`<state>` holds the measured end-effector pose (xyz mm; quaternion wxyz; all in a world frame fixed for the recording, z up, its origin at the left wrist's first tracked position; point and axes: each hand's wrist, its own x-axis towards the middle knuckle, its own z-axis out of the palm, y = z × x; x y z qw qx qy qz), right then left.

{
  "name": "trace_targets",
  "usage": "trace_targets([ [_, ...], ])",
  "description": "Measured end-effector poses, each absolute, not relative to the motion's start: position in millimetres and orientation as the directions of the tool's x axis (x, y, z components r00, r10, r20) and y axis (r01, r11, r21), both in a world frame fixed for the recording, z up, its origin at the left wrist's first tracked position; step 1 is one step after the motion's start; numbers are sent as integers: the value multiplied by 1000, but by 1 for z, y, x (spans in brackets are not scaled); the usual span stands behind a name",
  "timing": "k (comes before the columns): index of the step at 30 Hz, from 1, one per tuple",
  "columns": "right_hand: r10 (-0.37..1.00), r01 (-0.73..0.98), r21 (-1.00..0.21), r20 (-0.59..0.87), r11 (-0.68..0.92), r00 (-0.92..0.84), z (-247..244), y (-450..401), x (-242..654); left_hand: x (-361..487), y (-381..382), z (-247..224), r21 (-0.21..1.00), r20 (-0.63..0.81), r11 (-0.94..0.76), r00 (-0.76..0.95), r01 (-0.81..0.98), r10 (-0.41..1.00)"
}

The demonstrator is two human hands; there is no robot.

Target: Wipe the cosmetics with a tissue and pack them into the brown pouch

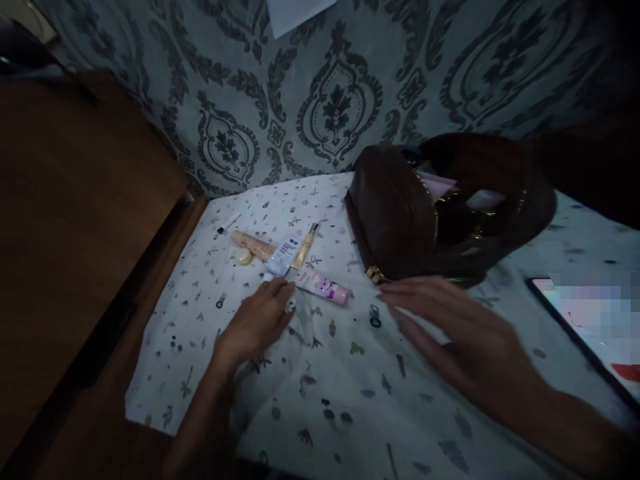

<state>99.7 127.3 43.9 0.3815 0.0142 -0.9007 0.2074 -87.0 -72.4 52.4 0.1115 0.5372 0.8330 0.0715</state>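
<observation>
My left hand [259, 316] rests low over the patterned cloth, its fingers bent and close together; what is under them is hidden. Just beyond its fingertips lies a blue-and-white tube [285, 255]. Beside that hand is a white tube with a pink cap and purple print [324, 288]. A peach-coloured tube [253, 245], a slim golden tube [305, 247] and a small round cream-coloured pot [244, 257] lie in the same cluster. My right hand [450, 327], fingers stretched out and slightly blurred, hovers before the open brown bag [395, 207] and looks empty.
A small dark-tipped brush [229, 224] lies at the back left on the white printed cloth [200, 320]. A lit screen [590, 320] is at the right edge. Wooden furniture [80, 200] borders the left, and a patterned wall [280, 100] rises behind.
</observation>
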Motion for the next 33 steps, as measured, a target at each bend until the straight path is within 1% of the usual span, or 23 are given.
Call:
trace_targets([
  [2, 144, -243, -486, 630, 839, -763, 34, 110, 89, -79, -65, 47, 150, -179, 454, -427, 878, 886],
  [3, 161, -244, -549, 588, 800, -793, 28, 103, 84, -76, -61, 44, 118, -188, 472, -447, 873, 874],
  [5, 227, -190, -682, 472, 707, -852, 17, 92, 76, -73, -56, 41, 104, -167, 496, -477, 862, 863],
  [7, 324, -87, -831, 308, 549, -894, 5, 82, 70, -72, -54, 40, 175, -115, 505, -491, 845, 863],
  [9, 408, 21, -960, 99, 279, -908, -6, 75, 64, -71, -53, 41, 310, -61, 500, -508, 809, 859],
  [10, 436, 64, -991, -8, 115, -900, -11, 71, 62, -69, -53, 42, 385, -38, 484, -510, 786, 859],
  [11, 464, 84, -995, -99, -55, -880, -15, 68, 59, -67, -52, 43, 452, -18, 461, -509, 764, 861],
  [13, 486, 60, -931, -242, -360, -840, -21, 62, 54, -60, -50, 44, 552, 22, 402, -495, 730, 869],
  [15, 447, 3, -823, -312, -569, -838, -22, 57, 51, -53, -48, 42, 604, 71, 344, -479, 719, 875],
  [16, 413, -14, -774, -322, -633, -852, -21, 56, 50, -50, -47, 41, 618, 94, 323, -475, 717, 875],
  [18, 362, -17, -720, -329, -694, -872, -18, 54, 50, -47, -46, 36, 644, 139, 284, -474, 710, 870],
  [19, 366, -21, -713, -334, -701, -869, -17, 54, 50, -47, -46, 34, 660, 159, 264, -474, 703, 866],
  [21, 404, -44, -725, -332, -688, -852, -16, 55, 51, -47, -46, 31, 704, 206, 205, -471, 680, 858],
  [23, 446, -80, -751, -299, -655, -843, -16, 55, 52, -48, -45, 30, 758, 241, 142, -474, 637, 847],
  [26, 473, -120, -776, -247, -619, -846, -18, 55, 52, -49, -45, 30, 842, 226, 106, -524, 529, 821],
  [28, 492, -125, -783, -250, -609, -834, -18, 55, 52, -49, -44, 29, 876, 202, 119, -580, 467, 789],
  [31, 555, -141, -807, -256, -573, -791, -18, 56, 52, -49, -44, 26, 900, 190, 125, -633, 418, 750],
  [33, 584, -161, -830, -225, -535, -780, -17, 58, 52, -49, -44, 25, 902, 197, 106, -619, 418, 761],
])
